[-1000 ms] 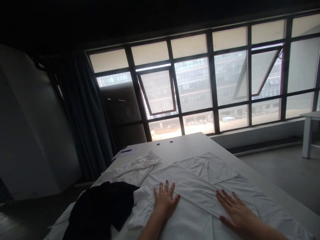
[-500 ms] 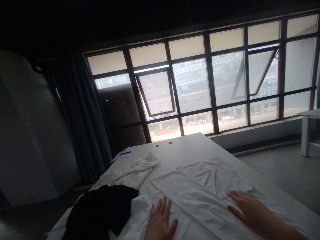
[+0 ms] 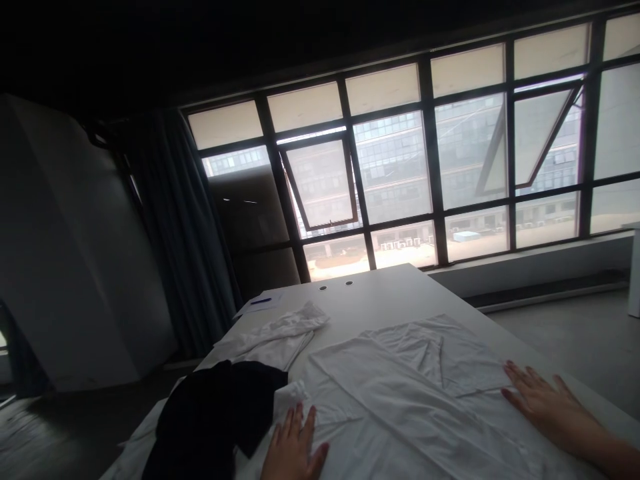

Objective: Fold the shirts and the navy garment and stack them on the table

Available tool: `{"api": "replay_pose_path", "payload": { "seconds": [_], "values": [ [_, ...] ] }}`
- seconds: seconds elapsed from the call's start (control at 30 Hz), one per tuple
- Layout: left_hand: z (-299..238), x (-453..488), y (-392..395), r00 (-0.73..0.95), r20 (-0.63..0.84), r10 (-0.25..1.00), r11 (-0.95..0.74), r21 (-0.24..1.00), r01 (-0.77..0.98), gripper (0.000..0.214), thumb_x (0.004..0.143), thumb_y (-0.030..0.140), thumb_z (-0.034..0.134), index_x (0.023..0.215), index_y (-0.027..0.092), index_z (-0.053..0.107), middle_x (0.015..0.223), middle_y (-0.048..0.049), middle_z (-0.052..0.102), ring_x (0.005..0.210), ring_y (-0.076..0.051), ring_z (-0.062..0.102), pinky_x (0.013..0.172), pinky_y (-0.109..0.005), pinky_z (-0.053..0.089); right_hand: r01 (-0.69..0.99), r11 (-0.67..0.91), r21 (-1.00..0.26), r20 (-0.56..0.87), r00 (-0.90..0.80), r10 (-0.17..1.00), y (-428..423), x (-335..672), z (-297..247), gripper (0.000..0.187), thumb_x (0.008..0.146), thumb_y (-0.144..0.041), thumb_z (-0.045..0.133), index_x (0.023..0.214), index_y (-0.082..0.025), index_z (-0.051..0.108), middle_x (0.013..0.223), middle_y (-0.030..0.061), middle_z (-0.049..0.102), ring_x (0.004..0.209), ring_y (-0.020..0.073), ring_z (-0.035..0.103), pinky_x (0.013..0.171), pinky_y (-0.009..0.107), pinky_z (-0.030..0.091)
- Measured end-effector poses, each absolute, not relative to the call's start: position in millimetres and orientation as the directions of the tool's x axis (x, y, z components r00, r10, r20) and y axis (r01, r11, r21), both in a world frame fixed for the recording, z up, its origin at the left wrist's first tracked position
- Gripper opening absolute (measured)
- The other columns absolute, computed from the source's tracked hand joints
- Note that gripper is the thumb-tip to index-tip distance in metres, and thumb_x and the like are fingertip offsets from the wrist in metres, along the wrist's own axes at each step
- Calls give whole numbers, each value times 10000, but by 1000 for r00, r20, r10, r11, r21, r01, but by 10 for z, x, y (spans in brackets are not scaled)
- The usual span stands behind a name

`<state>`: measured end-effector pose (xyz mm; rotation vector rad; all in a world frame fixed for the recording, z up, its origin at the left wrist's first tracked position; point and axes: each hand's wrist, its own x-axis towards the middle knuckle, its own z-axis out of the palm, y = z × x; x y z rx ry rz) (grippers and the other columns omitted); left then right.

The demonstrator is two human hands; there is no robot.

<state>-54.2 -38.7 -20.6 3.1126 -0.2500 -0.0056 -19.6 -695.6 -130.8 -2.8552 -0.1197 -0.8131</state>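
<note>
A white garment [image 3: 390,380], wrinkled and partly folded over itself, lies spread across the near part of the white table. My left hand [image 3: 294,445] rests palm down by its left edge, fingers spread and holding nothing. On the far right edge of the cloth, my right hand [image 3: 547,407] lies with its fingers stretched out, also without a grip. Left of my left hand, a black piece of clothing [image 3: 215,417] sits bunched up. Behind it lies another crumpled white garment [image 3: 273,340].
At the table's [image 3: 380,293] far left corner, a pen [image 3: 261,301] lies on a sheet of paper [image 3: 255,307]. Two round cable holes are near the far edge. A dark curtain [image 3: 185,260] hangs left, beside windows with tilted panes. Another white table [image 3: 634,273] stands at the right edge.
My right hand has slid rightward across the white garment toward its edge. My left hand has shifted left, closer to the black clothing. The view has turned slightly left.
</note>
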Motion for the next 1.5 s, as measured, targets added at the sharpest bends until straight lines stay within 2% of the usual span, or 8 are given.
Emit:
{"api": "replay_pose_path", "payload": {
  "seconds": [0.1, 0.37, 0.73, 0.83, 0.97, 1.07, 1.23, 1.5],
  "values": [
    [-278, -613, -279, 987, -2, -158, -987, 22, -158, 730, 961, 660, 432, 1572, 270, 349, 1653, -115, 262, 1526, -389, 258, 1212, -602, 262, 142, -988, -55, 550, 830, 88, -6765, -304, -1234, 537, 892, -526, 428, 1299, -326, 715, 1548, 88, 495, 1504, 458, 252, 1157, 799, 68],
    [-330, -468, -213, 972, 108, -208, -973, 76, -217, 717, 963, 704, 423, 1569, 324, 367, 1662, -68, 281, 1529, -358, 274, 1227, -579, 262, 99, -974, -205, 223, 973, 52, -6094, -339, -1160, 660, 909, -691, 436, 1504, -410, 484, 1616, 23, 382, 1498, 406, 294, 1162, 739, 219],
    [47, 62, -582, 965, 218, -143, -986, 49, -157, 553, 951, 401, 517, 1472, 216, 543, 1569, -120, 484, 1472, -293, 402, 1196, -480, 331, 35, -983, -183, 168, 986, 4, -5971, 259, -808, 732, 939, -699, 368, 1545, -296, 443, 1629, 78, 362, 1514, 371, 282, 1180, 701, 210],
    [22, -74, -703, 913, 302, -272, -954, 42, -298, 472, 971, 301, 482, 1431, 251, 578, 1539, -91, 526, 1451, -270, 437, 1220, -493, 310, 30, -990, -135, 289, 957, -11, -5929, 222, -749, 660, 944, -622, 428, 1486, -260, 532, 1584, 125, 443, 1480, 409, 346, 1143, 741, 245],
    [-253, -345, -870, 722, 320, -613, -756, 26, -654, 499, 997, 476, 536, 1474, 333, 515, 1549, -66, 515, 1408, -262, 504, 1121, -414, 477, 322, -944, -66, 507, 826, 246, -5485, -81, -550, 438, 986, -367, 452, 1368, -273, 644, 1549, 106, 507, 1459, 337, 412, 1192, 621, 278],
    [-530, -455, -959, 559, 285, -779, -603, -93, -793, 526, 1000, 524, 557, 1500, 387, 464, 1530, -51, 534, 1381, -267, 537, 1104, -406, 494, 560, -823, -93, 481, 749, 456, -4823, -402, -506, 523, 980, -442, 516, 1485, -305, 528, 1590, 87, 451, 1452, 321, 428, 1180, 527, 355],
    [-636, -479, -1010, 578, 218, -787, -603, -69, -795, 560, 1014, 562, 513, 1538, 405, 394, 1584, -50, 455, 1427, -288, 480, 1168, -475, 412, 866, -495, 72, 503, 396, 768, -4017, -686, -627, 670, 986, -330, 544, 1608, -269, 303, 1505, 70, 545, 1360, 233, 548, 1183, 352, 357],
    [-273, -581, -1027, 686, 66, -724, -655, 245, -715, 507, 914, 626, 615, 1372, 407, 617, 1515, -63, 549, 1380, -373, 488, 1155, -573, 383, 881, -450, 149, 481, 333, 811, -4057, -812, -195, 340, 978, -310, 571, 1315, -283, 604, 1364, 49, 683, 1200, 253, 668, 1015, 362, 520]
  ]
}}
